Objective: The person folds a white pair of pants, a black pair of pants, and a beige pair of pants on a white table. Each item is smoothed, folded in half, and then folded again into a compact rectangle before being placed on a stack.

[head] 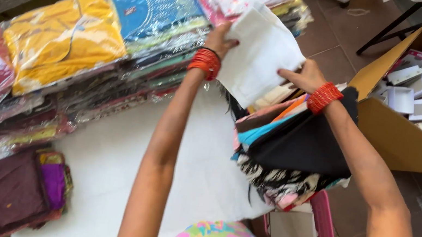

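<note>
Left hand (221,40) and right hand (305,75) gripping white folded cloth (261,54)

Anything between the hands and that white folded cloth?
No. Both hands already grip the white folded cloth: left hand on its left edge, right hand on its right edge. It is held above the stack of folded fabrics, nothing in between.

I can't see the left hand's (221,38) fingers behind the white folded cloth (260,54); cardboard box (412,136) cut off at right edge.
</note>
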